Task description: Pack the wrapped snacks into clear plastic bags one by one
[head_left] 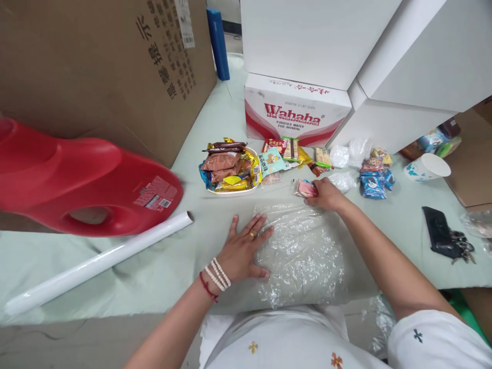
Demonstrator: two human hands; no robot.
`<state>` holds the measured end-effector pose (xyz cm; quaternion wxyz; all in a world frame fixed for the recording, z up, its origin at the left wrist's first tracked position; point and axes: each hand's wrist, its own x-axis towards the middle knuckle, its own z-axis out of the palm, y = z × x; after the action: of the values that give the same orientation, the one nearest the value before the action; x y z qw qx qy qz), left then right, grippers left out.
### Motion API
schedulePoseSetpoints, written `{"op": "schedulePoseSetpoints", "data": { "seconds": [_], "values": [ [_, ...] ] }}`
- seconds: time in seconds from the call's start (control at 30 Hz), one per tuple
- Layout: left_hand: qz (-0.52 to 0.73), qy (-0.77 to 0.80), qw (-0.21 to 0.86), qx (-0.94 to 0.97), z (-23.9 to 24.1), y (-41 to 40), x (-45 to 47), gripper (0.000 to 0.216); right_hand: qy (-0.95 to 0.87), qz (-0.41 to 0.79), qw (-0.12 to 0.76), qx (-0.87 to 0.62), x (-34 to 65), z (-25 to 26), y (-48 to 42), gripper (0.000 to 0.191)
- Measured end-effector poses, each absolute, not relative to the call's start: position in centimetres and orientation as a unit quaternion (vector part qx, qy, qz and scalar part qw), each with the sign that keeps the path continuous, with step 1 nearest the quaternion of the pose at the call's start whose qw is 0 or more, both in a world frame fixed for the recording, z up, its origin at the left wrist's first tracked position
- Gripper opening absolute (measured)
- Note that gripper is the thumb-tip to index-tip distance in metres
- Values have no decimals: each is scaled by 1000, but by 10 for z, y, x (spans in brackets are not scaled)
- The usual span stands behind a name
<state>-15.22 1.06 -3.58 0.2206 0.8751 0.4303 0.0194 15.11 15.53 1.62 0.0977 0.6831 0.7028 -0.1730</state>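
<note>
My left hand (243,247) lies flat with its fingers spread, at the left edge of a clear plastic bag (302,251) spread on the table. Beyond the bag, my right hand (327,196) has its fingers closed on a small pink wrapped snack (305,188). A white oval bowl (234,192) heaped with packaged snacks (223,166) stands ahead of my left hand. Behind my right hand lie more snack packets (291,149) and a crumpled clear wrapper (343,181). Blue snack packets (372,184) sit to its right.
A red jug (115,174) and a white tube (100,261) lie at left, near a large cardboard box (96,66). A Wahaba-style red-and-white carton (295,113) and white boxes (307,36) stand behind. A paper cup (426,167) and keys with a black pouch (442,233) are at right.
</note>
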Motion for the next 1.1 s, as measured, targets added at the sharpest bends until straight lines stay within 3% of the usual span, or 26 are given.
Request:
{"op": "schedulePoseSetpoints", "data": {
  "seconds": [0.2, 0.4, 0.57, 0.73, 0.9, 1.0, 1.1],
  "values": [
    [2, 430, 226, 874, -35, 12, -152, 122, 696, -185, 44, 693, 155, 26, 158, 37],
    [-10, 436, 226, 871, -34, 13, -151, 125, 749, -198, -77, 627, 163, 56, 108, 51],
    [-23, 437, 219, 872, -33, 14, -150, 129, 786, -194, -143, 570, 178, 94, 61, 49],
    [-39, 447, 211, 868, -29, 15, -147, 132, 806, -250, -97, 528, 181, 104, 35, 40],
    [-51, 458, 204, 864, -25, 12, -144, 135, 795, -297, 6, 529, 142, 56, 12, 36],
    [-52, 468, 199, 859, -23, 5, -149, 132, 791, -266, 49, 549, 125, 31, 1, 49],
    [-49, 474, 189, 859, -21, -5, -154, 129, 813, -249, 35, 525, 121, 24, -3, 68]
  ]
}}
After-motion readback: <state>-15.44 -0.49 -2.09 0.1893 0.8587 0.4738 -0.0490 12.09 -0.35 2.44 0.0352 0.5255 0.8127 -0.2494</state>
